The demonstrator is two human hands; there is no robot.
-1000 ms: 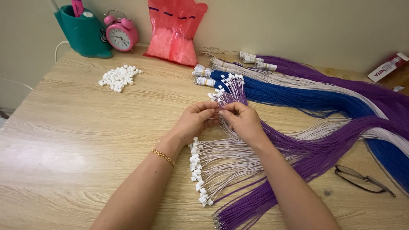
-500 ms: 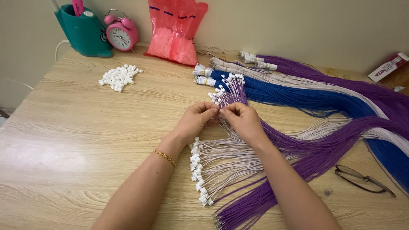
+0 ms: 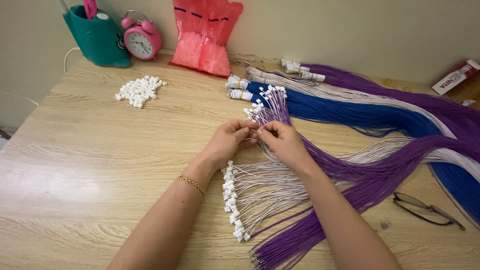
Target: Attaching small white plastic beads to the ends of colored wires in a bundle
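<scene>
My left hand (image 3: 230, 142) and my right hand (image 3: 282, 142) meet fingertip to fingertip at the table's middle, pinching thin purple wires (image 3: 272, 112) tipped with small white connectors. Those wires fan away from my fingers toward the back. Under my wrists lies a spread of whitish wires (image 3: 260, 187), its ends lined with white connectors (image 3: 231, 200). A thick purple wire bundle (image 3: 350, 195) runs under my right forearm. A gold bracelet (image 3: 191, 183) circles my left wrist.
A heap of loose white connectors (image 3: 138, 90) sits at the back left. Behind it stand a teal holder (image 3: 97, 37), a pink alarm clock (image 3: 142, 41) and a pink bag (image 3: 205, 35). Blue (image 3: 360, 112), white and purple bundles cover the right; glasses (image 3: 425, 210) lie near the right edge.
</scene>
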